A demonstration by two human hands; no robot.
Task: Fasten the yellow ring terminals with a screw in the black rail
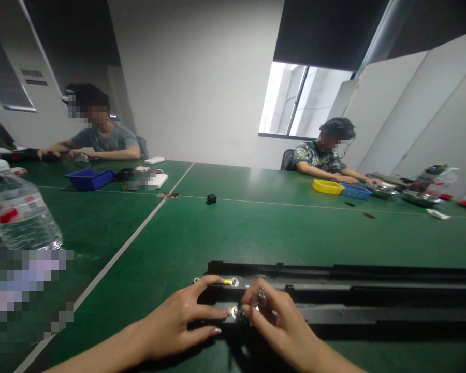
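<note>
Two long black-and-grey rails (318, 314) lie side by side on the green table, running off to the right. Gold-and-silver ring terminals sit at their left ends, a far one (234, 282) and a near one (233, 311). My left hand (178, 316) has its fingers spread over these ends; one fingertip touches the near terminal, and the index fingertip lies beside the far one. Just right of them, my right hand (283, 318) is closed in a pinch around a small shiny metal piece (261, 295). Its lower part is hidden by my fingers, so its exact kind is unclear.
A water bottle (21, 207) stands at the left. Farther back are a blue bin (89, 178), a small black block (212, 199), a yellow bin (326, 187), a light-blue bin (355, 191) and metal bowls (422, 198). Two people sit across the table.
</note>
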